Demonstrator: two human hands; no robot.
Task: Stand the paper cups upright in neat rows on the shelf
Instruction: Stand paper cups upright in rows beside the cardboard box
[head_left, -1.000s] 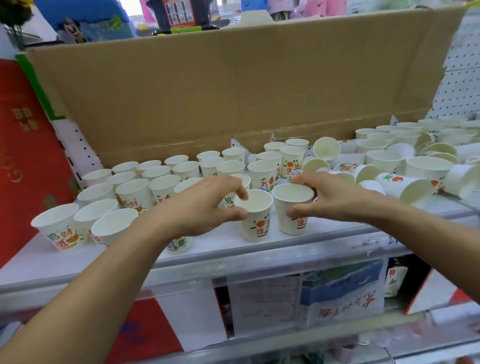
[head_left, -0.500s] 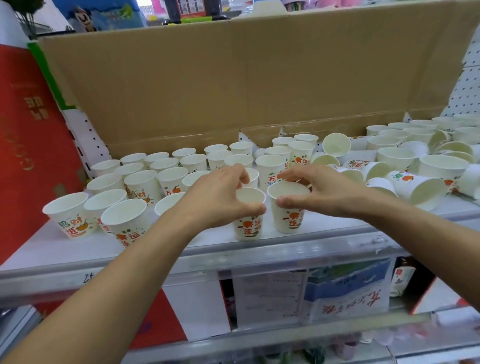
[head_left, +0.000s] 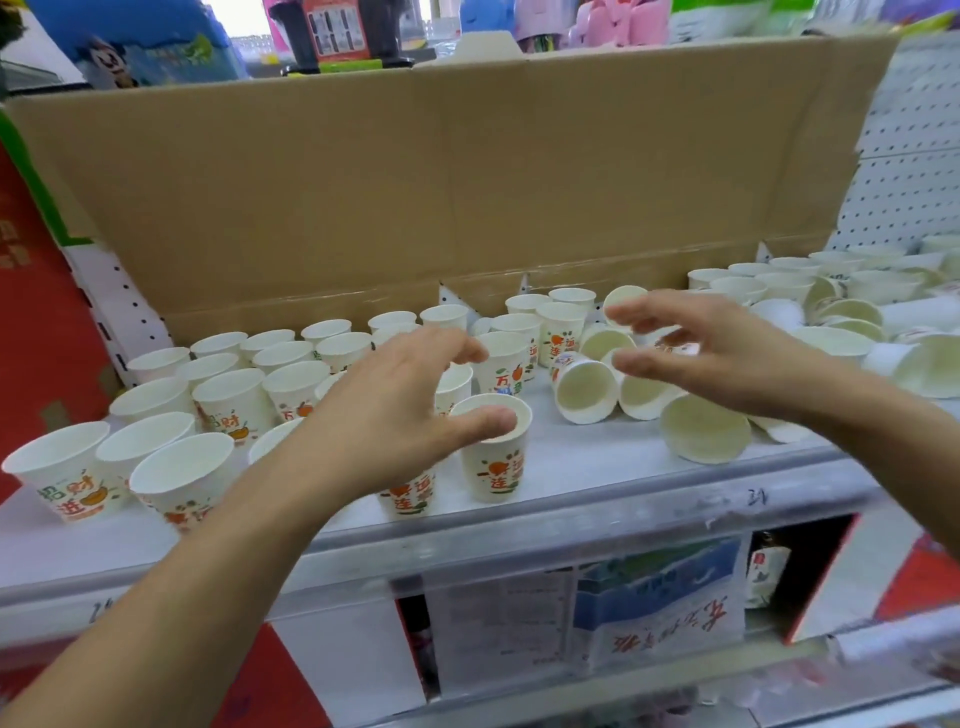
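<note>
Empty, spread left hand (head_left: 395, 415) hovers over upright paper cups (head_left: 493, 467); blurred right hand (head_left: 696, 353), seemingly open, hangs above tipped cups (head_left: 584, 392). Next: grasp one and stand it alongside.

The left hand (head_left: 395, 415) hovers with spread fingers above upright cups (head_left: 234, 395) on the shelf (head_left: 597, 467). The right hand (head_left: 711, 353), fingers spread, hangs over toppled cups (head_left: 584, 389). Cardboard (head_left: 467, 182) stands beyond both hands.

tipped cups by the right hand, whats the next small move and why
Probably close the right hand on the tipped cup by its thumb and stand it beside the upright front cup. The hand hovers open close by, and that cup lies on its side.
</note>
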